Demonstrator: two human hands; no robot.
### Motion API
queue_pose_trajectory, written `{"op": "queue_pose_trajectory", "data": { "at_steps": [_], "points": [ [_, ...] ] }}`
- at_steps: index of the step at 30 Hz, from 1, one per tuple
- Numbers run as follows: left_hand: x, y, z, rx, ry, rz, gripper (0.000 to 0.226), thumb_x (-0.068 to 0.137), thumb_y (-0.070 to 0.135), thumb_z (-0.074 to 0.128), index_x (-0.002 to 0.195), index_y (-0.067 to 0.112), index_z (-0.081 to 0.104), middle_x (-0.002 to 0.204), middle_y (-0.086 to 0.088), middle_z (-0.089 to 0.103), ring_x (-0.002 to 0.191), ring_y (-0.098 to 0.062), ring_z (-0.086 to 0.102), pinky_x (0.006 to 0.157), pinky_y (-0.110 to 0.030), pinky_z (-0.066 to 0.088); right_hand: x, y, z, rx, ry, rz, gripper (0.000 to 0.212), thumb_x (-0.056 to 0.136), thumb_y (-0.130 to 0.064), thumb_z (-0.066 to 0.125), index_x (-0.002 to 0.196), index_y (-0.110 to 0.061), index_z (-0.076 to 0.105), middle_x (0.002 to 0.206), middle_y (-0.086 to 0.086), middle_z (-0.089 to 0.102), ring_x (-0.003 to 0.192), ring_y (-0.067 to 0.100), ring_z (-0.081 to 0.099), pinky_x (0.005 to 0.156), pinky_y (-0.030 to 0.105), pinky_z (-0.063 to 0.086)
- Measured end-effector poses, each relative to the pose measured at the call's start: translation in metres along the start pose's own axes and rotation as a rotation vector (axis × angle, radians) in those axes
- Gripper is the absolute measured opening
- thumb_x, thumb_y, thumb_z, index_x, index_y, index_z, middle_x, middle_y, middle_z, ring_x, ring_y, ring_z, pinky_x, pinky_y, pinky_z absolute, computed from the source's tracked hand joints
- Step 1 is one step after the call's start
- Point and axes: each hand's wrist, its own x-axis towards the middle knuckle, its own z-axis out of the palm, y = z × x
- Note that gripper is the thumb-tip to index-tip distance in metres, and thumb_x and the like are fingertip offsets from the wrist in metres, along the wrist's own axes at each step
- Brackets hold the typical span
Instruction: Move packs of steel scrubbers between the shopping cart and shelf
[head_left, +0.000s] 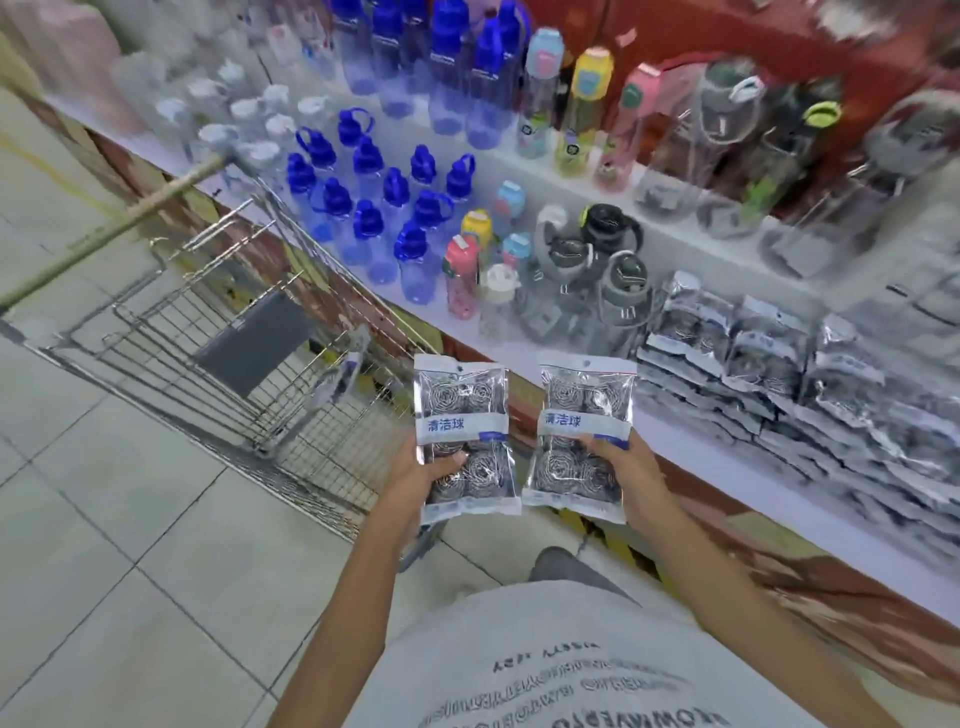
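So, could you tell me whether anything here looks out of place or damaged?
Nothing stands out: each hand holds one intact scrubber pack, and the stacks on the shelf lie fairly tidy.

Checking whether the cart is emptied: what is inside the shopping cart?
One scrubber pack stands against the shopping cart front wall, near a grey panel. Both held packs hide the near corner.
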Motion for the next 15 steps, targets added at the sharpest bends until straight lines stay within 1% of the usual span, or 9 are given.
{"op": "queue_pose_trajectory", "data": {
  "at_steps": [3, 5, 7, 8, 9, 10, 12, 13, 15],
  "points": [
    [0.001, -0.001, 0.041, 0.104, -0.064, 0.008, 0.051, 0.073, 0.015, 0.092, 0.108, 0.047, 0.071, 0.117, 0.019, 0.068, 0.115, -0.015, 0.060, 0.079, -0.048, 0.062, -0.004, 0.012, -0.042, 0.073, 0.057, 0.004, 0.031, 0.084, -0.020, 0.084, 0.112, -0.023, 0.071, 0.102, 0.005, 0.080, 0.112, 0.045, 0.067, 0.099, 0.069, 0.050],
    [0.002, -0.005, 0.071, 0.172, -0.112, 0.014, 0.052, 0.073, 0.018, 0.092, 0.109, 0.049, 0.071, 0.110, 0.025, 0.072, 0.115, -0.011, 0.060, 0.085, -0.047, 0.060, -0.008, 0.018, -0.075, 0.140, 0.099, 0.022, 0.035, 0.083, -0.020, 0.084, 0.114, -0.021, 0.069, 0.109, 0.008, 0.078, 0.111, 0.040, 0.068, 0.101, 0.064, 0.051],
    [-0.003, -0.008, 0.105, 0.247, -0.149, 0.030, 0.052, 0.067, 0.024, 0.092, 0.103, 0.055, 0.071, 0.098, 0.036, 0.072, 0.112, -0.003, 0.059, 0.082, -0.036, 0.053, -0.013, 0.024, -0.111, 0.203, 0.146, 0.031, 0.038, 0.083, -0.021, 0.085, 0.117, -0.021, 0.067, 0.115, 0.008, 0.076, 0.112, 0.033, 0.068, 0.104, 0.058, 0.051],
    [-0.007, -0.009, 0.122, 0.270, -0.163, 0.032, 0.052, 0.065, 0.026, 0.092, 0.100, 0.058, 0.070, 0.097, 0.039, 0.071, 0.110, 0.001, 0.057, 0.081, -0.031, 0.048, -0.015, 0.027, -0.129, 0.229, 0.166, 0.028, 0.039, 0.083, -0.022, 0.085, 0.118, -0.021, 0.066, 0.116, 0.007, 0.075, 0.112, 0.030, 0.068, 0.104, 0.056, 0.051],
    [-0.010, -0.011, 0.140, 0.276, -0.178, 0.034, 0.053, 0.065, 0.026, 0.093, 0.099, 0.061, 0.070, 0.101, 0.039, 0.070, 0.110, 0.002, 0.056, 0.079, -0.030, 0.048, -0.017, 0.030, -0.148, 0.246, 0.182, 0.027, 0.040, 0.084, -0.023, 0.085, 0.119, -0.023, 0.065, 0.117, 0.005, 0.075, 0.112, 0.029, 0.068, 0.103, 0.054, 0.052],
    [-0.013, -0.013, 0.158, 0.281, -0.189, 0.038, 0.054, 0.066, 0.025, 0.093, 0.099, 0.061, 0.069, 0.109, 0.036, 0.069, 0.110, 0.000, 0.056, 0.074, -0.027, 0.053, -0.020, 0.033, -0.166, 0.255, 0.197, 0.028, 0.041, 0.084, -0.026, 0.085, 0.120, -0.024, 0.064, 0.117, 0.004, 0.075, 0.112, 0.027, 0.068, 0.101, 0.052, 0.053],
    [-0.015, -0.021, 0.192, 0.290, -0.197, 0.034, 0.054, 0.069, 0.021, 0.094, 0.105, 0.054, 0.071, 0.127, 0.023, 0.062, 0.112, -0.007, 0.055, 0.051, -0.018, 0.056, -0.023, 0.037, -0.201, 0.262, 0.225, 0.024, 0.044, 0.084, -0.029, 0.084, 0.122, -0.026, 0.062, 0.119, 0.002, 0.073, 0.111, 0.024, 0.067, 0.093, 0.045, 0.055],
    [-0.017, -0.025, 0.209, 0.283, -0.202, 0.016, 0.054, 0.069, 0.020, 0.093, 0.109, 0.050, 0.072, 0.129, 0.018, 0.062, 0.112, -0.010, 0.055, 0.046, -0.015, 0.054, -0.023, 0.039, -0.218, 0.270, 0.235, 0.021, 0.044, 0.084, -0.030, 0.085, 0.122, -0.025, 0.061, 0.119, 0.002, 0.073, 0.111, 0.025, 0.067, 0.092, 0.045, 0.054],
    [-0.020, -0.033, 0.240, 0.295, -0.204, -0.013, 0.051, 0.067, 0.022, 0.093, 0.102, 0.053, 0.073, 0.119, 0.021, 0.066, 0.108, -0.007, 0.057, 0.044, -0.016, 0.053, -0.021, 0.043, -0.247, 0.289, 0.255, 0.024, 0.044, 0.083, -0.030, 0.085, 0.120, -0.025, 0.062, 0.114, 0.003, 0.075, 0.111, 0.030, 0.068, 0.094, 0.048, 0.054]
  ]
}}
